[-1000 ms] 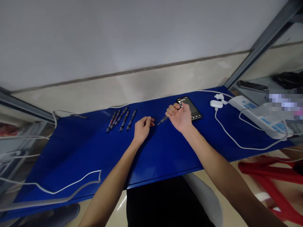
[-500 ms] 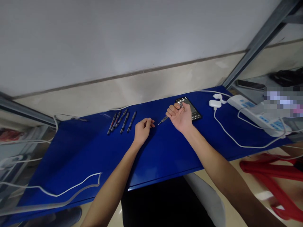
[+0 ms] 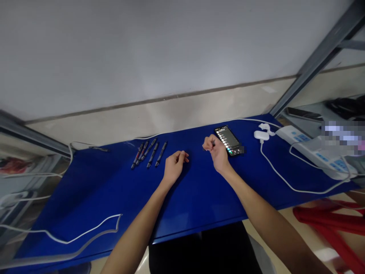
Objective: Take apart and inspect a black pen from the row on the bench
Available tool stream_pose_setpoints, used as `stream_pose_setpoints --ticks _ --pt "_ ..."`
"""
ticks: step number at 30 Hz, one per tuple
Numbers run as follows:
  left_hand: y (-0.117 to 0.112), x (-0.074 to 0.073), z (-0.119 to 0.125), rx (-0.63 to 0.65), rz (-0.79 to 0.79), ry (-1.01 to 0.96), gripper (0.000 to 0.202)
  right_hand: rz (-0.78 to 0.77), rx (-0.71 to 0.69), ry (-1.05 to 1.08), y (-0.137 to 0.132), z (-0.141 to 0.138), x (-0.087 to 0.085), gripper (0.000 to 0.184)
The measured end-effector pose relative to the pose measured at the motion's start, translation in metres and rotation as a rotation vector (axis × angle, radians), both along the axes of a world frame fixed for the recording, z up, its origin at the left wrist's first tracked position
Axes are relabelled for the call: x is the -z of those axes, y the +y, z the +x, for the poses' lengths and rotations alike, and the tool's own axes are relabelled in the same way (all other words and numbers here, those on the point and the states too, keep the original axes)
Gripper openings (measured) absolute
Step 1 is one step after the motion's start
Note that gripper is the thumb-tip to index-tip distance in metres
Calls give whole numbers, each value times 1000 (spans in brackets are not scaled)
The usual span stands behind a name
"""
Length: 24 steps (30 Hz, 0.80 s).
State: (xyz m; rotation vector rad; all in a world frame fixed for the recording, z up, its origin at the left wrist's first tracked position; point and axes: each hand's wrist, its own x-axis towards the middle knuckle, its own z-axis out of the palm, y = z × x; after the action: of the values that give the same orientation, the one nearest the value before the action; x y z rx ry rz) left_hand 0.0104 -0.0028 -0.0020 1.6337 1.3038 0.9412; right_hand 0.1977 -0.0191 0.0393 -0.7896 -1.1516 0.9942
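Note:
My right hand (image 3: pixel 218 152) is raised beside the phone, fingers curled round a pen (image 3: pixel 213 143). Only small dark parts of that pen show; the fingers hide the rest. My left hand (image 3: pixel 174 165) rests on the blue desktop (image 3: pixel 194 198), its thumb pressed to the curled fingers. Whether anything is inside them is hidden. To the left of this hand lie several dark pens (image 3: pixel 152 155) side by side, some with a reddish part. A phone (image 3: pixel 228 140) with a lit screen lies just behind my right hand.
At the right stand a white power strip (image 3: pixel 316 152) and a small white case (image 3: pixel 261 135) on a cable. White cables (image 3: pixel 94 230) cross the front left. Another thin dark object (image 3: pixel 99 148) lies near the back left edge. A wall (image 3: pixel 171 114) closes the back.
My right hand has turned and drawn slightly away from the left hand; the pen pointing left from it is now mostly hidden. More of the phone shows. The view has shifted slightly.

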Motion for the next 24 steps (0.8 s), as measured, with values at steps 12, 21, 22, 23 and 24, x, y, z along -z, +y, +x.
stream_pose_setpoints --ticks 12,21,22,23,24 --pt "4 -12 -15 -154 206 132 41 343 -134 -1071 -11 -23 13 21" --pt "20 -21 -49 -478 473 585 42 476 -269 -1423 -21 -56 33 20" --pt "21 -20 -52 -525 457 651 41 471 -276 -1419 -22 -57 33 22" --pt "22 -18 -55 -573 433 714 40 465 -283 -1409 -23 -58 33 24" --pt "23 -16 -59 -612 409 772 41 462 -290 -1401 -23 -59 33 25"
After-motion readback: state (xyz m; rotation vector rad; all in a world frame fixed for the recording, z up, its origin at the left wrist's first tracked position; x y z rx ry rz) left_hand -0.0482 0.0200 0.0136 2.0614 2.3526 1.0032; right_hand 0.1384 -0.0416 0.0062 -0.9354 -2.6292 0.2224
